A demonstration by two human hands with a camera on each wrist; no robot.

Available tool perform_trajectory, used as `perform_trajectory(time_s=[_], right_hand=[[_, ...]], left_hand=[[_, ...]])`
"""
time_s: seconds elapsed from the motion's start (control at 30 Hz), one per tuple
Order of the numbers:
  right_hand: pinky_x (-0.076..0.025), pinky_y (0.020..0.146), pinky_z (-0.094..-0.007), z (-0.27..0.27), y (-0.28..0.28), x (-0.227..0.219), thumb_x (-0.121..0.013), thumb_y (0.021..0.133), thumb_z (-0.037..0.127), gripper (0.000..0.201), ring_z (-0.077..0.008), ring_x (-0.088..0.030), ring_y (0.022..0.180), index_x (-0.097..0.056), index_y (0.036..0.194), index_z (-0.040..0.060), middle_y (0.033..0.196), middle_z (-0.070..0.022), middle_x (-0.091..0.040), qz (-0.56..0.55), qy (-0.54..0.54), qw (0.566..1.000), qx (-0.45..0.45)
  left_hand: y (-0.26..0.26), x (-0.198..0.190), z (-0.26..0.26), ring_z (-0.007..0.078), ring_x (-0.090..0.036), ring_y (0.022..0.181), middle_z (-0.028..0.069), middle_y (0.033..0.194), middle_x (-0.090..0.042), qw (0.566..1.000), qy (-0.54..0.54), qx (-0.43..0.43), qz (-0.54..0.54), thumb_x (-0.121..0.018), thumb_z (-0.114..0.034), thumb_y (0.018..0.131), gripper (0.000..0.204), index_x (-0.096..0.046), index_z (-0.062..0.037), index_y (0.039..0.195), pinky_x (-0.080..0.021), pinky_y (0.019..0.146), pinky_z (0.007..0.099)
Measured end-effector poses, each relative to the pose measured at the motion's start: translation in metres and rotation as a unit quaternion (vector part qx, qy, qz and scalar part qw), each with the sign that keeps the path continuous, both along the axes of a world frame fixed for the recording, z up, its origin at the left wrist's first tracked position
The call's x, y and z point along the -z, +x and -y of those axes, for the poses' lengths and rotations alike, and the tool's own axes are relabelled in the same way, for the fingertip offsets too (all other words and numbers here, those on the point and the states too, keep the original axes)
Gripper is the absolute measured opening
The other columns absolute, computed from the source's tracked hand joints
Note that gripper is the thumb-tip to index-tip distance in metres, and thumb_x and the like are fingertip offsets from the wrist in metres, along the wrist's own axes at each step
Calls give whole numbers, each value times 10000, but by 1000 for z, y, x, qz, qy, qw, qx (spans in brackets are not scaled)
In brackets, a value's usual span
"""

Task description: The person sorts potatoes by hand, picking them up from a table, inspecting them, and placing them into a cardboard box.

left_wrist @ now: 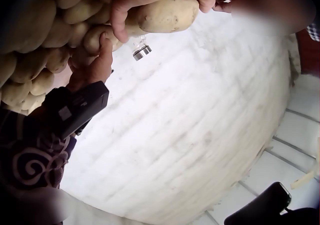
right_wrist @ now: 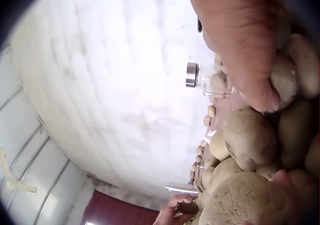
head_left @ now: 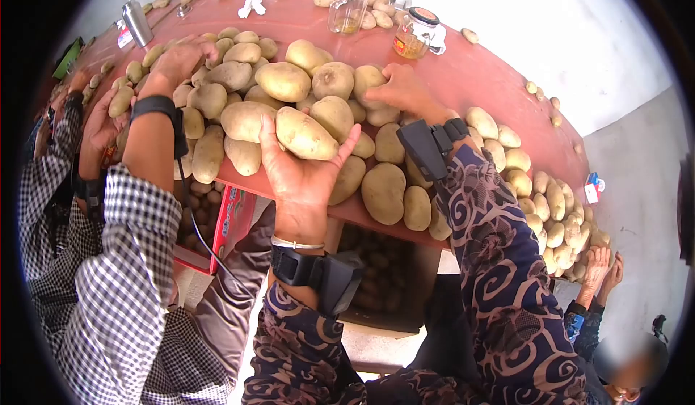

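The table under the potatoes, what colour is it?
Reddish-brown table, clearest in the head view.

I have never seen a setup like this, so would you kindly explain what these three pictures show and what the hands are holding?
No machine here: a person works bare-handed, wearing one camera on the head and one on each wrist. The head view looks down on a red table heaped with potatoes, plus two glass jars. The left hand grips one potato; the left wrist view shows that same potato from below. The right hand rests on the pile, touching a potato; whether it grips is unclear. The right wrist view looks past that hand. Other people's hands reach in too.
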State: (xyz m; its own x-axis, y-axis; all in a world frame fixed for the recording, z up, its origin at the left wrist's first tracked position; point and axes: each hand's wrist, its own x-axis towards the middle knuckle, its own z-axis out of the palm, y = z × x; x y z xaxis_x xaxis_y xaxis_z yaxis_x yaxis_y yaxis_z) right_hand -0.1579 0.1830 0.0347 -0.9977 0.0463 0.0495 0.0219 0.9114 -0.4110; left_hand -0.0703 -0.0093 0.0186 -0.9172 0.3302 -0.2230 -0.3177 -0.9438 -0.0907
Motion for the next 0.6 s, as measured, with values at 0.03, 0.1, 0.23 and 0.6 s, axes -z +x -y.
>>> perform_trajectory(time_s=[0.03, 0.1, 0.23, 0.6], right_hand=[[-433, 631, -330, -2, 4, -1, -684, 569, 343, 518, -192, -533, 736, -543, 897, -32, 800, -116, -559, 1, -37, 999, -8], [-442, 652, -341, -4, 18, -14, -685, 554, 353, 522, -238, -551, 773, -549, 887, -26, 839, -150, -562, 28, -67, 997, -23], [-444, 657, -333, -10, 46, -17, -720, 541, 356, 529, -248, -564, 798, -545, 885, -6, 844, -167, -565, 83, -156, 984, -31], [-396, 697, -204, -21, 103, -18, -640, 707, 148, 301, -74, -481, 762, -583, 987, 53, 834, 22, -547, 83, -195, 976, -41]], left_hand=[[-1, 3, 1, 276, -381, 1134, 64, 1168, -426, 1000, -18, -6, -5, -531, -472, 787, 478, -439, -113, 1089, -279, 933, 607], [-2, 5, 3, 279, -384, 1131, 68, 1162, -433, 999, -35, -10, -4, -532, -472, 787, 481, -441, -106, 1087, -294, 927, 599], [0, 5, 6, 280, -391, 1126, 85, 1156, -443, 1000, -16, 6, -17, -526, -475, 789, 507, -440, -88, 1105, -319, 913, 581], [7, 9, 5, 308, -347, 1164, 113, 1250, -373, 999, -22, -11, -31, -450, -534, 805, 584, -386, -92, 1181, -320, 920, 566]])
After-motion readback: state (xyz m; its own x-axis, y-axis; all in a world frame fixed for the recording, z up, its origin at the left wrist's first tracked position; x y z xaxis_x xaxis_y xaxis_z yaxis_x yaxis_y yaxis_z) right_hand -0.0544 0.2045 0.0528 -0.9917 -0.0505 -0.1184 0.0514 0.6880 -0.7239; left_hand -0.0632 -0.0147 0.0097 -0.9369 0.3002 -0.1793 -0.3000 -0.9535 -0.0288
